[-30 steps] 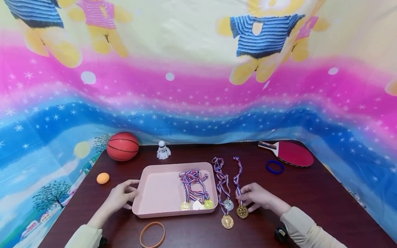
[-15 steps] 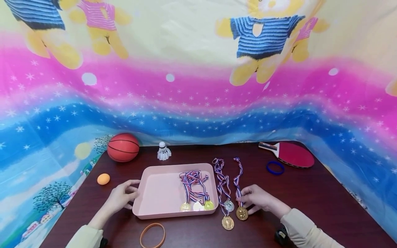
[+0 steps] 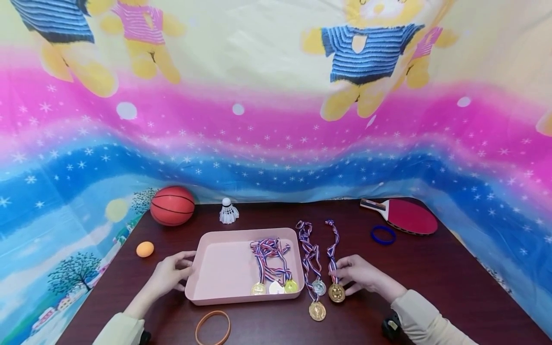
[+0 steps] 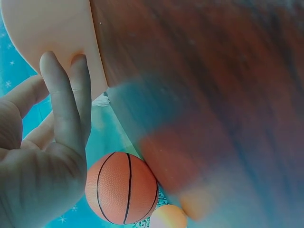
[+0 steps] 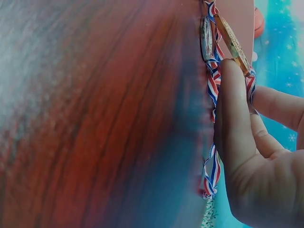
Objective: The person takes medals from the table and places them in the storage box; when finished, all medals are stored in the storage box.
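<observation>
Medal (image 3: 337,293), rightmost of three right of the tray (image 3: 243,301), is tilting in the right wrist view, a slant the head view is hardly showing; the right hand (image 3: 357,274) is pinching its ribbon (image 3: 331,254). Left of the tray, the left hand (image 3: 166,275) is resting extended fingertips (image 4: 49,61) against its side.

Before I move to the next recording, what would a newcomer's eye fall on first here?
Probably the bright cartoon backdrop rising behind the dark table. Next, the pink tray near the middle, with ribboned medals lying in its right part. The red basketball at the table's far left corner also stands out.
</observation>
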{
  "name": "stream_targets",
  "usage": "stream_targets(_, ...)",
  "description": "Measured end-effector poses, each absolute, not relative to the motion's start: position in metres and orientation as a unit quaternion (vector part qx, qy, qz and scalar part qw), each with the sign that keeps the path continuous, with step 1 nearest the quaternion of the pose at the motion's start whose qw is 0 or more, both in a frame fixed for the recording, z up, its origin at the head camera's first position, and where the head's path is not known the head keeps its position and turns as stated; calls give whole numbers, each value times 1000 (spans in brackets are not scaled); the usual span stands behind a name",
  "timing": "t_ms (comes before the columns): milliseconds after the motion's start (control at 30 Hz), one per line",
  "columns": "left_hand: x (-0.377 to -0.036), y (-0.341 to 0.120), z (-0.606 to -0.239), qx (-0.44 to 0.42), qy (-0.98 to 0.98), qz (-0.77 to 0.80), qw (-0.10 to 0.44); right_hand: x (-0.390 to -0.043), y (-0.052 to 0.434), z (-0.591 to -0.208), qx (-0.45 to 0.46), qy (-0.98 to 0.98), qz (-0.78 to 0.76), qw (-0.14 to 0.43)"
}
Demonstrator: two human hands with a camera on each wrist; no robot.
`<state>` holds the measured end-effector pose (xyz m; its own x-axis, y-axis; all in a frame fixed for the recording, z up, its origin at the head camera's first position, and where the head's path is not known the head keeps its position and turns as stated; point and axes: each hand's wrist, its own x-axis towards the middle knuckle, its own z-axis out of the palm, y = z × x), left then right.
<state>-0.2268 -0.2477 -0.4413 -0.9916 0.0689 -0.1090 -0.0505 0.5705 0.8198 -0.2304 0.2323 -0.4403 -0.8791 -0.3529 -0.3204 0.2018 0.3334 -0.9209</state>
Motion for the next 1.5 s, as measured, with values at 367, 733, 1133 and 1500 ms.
stream_targets(367,-226,-248,-442,5,883,464,67,-230,229,-439,-47,784,-571,239)
stream_targets(733,-227,-248,-445,-11,883,464,70,-245,224,-414,-66,793,-564,219)
stream_targets(1133,-226,-248,-446,-13,883,465,70,-255,215,-372,-98,806,-547,204)
stream_targets(1500,-225,-248,-446,-12,881,469,65,-257,208,-311,-133,802,-560,158)
